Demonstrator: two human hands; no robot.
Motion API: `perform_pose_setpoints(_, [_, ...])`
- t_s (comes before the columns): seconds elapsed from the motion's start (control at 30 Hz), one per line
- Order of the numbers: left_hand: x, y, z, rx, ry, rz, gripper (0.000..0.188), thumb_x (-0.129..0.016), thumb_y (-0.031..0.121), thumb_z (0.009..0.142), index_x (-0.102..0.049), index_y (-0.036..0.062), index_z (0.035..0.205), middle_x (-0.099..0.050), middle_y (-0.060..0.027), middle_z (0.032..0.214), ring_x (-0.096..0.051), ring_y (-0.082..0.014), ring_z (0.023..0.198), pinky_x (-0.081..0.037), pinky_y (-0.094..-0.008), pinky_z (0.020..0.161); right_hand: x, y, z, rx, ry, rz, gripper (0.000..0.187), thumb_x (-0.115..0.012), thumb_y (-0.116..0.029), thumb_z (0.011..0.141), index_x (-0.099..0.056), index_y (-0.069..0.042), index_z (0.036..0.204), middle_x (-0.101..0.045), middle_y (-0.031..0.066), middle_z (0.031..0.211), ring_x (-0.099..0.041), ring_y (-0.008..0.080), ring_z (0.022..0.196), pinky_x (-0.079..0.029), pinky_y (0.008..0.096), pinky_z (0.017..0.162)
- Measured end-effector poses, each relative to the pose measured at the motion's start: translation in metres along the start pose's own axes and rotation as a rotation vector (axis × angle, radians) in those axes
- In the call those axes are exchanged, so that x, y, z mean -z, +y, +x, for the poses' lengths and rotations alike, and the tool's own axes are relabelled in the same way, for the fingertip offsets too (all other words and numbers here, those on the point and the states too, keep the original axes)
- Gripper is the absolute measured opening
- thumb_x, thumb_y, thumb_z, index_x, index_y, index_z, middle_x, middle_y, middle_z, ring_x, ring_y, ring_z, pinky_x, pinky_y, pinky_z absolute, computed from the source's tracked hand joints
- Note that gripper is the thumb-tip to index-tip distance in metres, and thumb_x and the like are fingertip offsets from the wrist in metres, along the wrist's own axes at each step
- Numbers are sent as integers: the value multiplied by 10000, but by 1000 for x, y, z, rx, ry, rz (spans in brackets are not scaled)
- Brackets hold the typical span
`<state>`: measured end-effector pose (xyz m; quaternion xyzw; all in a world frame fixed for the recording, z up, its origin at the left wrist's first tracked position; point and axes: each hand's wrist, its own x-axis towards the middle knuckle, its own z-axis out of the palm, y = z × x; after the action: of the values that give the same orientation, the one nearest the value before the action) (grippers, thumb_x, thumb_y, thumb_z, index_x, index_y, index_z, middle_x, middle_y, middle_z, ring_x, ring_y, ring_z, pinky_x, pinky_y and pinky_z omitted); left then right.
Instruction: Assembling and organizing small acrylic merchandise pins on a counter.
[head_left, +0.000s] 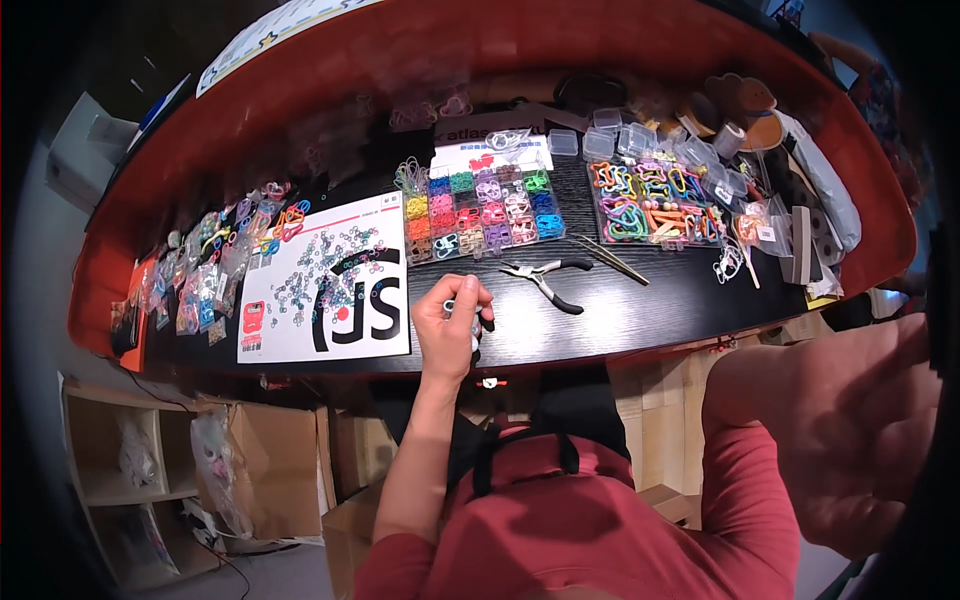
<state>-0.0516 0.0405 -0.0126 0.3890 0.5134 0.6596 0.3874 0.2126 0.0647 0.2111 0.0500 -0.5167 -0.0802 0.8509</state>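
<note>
My left hand (450, 318) is closed above the table's front edge. Bits of something small, whitish and dark, show between its fingers, but I cannot make out what it is. At the right, my right hand (860, 430) is raised very near the camera, large and blurred, its fingers unclear. Beyond my left hand lie pliers (543, 284) with black-ended handles, jaws pointing left. Slim metal tweezers (614, 260) lie beside them. Left of my left hand, many small pale and coloured rings (335, 262) are scattered on a white printed sheet (285, 340).
A divided box (482, 214) of coloured clips stands at the middle back. To its right is another box (655, 205) of colourful pieces, with small clear cases (628, 138) behind. Bagged trinkets (205, 270) crowd the left. A red raised rim (310, 100) surrounds the black table.
</note>
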Motion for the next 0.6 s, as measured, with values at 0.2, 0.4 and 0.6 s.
perform_pose_setpoints(0.2, [-2, -4, 1, 18, 27, -2, 276, -577, 186, 1014, -611, 23, 793, -612, -48, 771, -565, -78, 590, -328, -187, 445, 24, 17, -55, -200, -518, -146, 395, -354, -405, 1071, -486, -120, 832, -401, -4, 601, -316, 123, 564, -351, 487, 808])
perform_pose_setpoints(0.4, [3, -2, -3, 33, 27, 28, 249, -589, 143, 998, -626, 10, 790, -624, -54, 786, -588, -100, 607, -363, -201, 473, 73, 74, -100, -264, -658, -363, 153, -638, -11, 856, -578, -37, 718, -562, 42, 626, -510, 205, 525, -443, 333, 608])
perform_pose_setpoints(0.6, [-4, 0, 5, 54, -8, 43, 254, -591, 146, 1000, -620, 15, 785, -625, -53, 773, -584, -96, 603, -371, -203, 471, 158, 227, -143, -750, -872, -969, 142, -671, -154, 873, -730, -41, 936, -717, 145, 801, -706, 310, 750, -537, 407, 693])
